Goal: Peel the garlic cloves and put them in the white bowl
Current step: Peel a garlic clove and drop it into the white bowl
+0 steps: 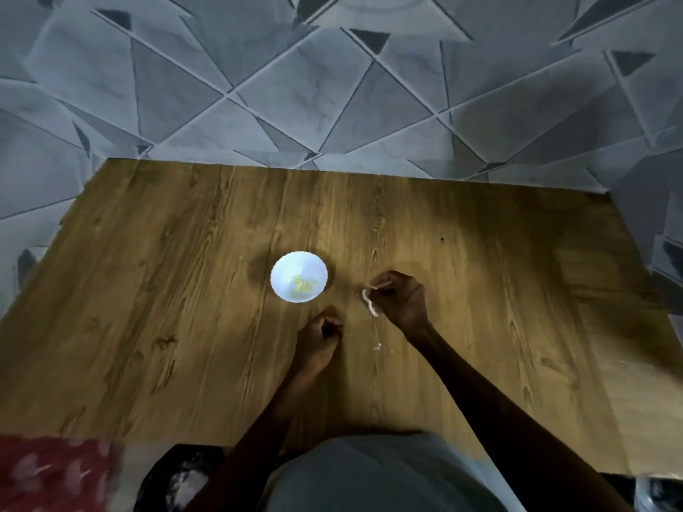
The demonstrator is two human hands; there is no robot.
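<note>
Your right hand (401,298) pinches a white peel (369,304). Your left hand (319,336) is curled, contents hidden. Cloves (303,285) lie in the bowl (282,266).

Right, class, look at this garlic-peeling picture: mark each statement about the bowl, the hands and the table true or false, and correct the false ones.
1. The white bowl stands on the wooden table. True.
2. The bowl is empty. False: pale yellow peeled cloves lie in it.
3. The right hand pinches a strip of garlic skin. True.
4. The left hand reaches into the bowl. False: it is apart from the bowl, nearer the person, fingers curled.
5. Small white scraps lie on the table beside the right forearm. True.
</note>
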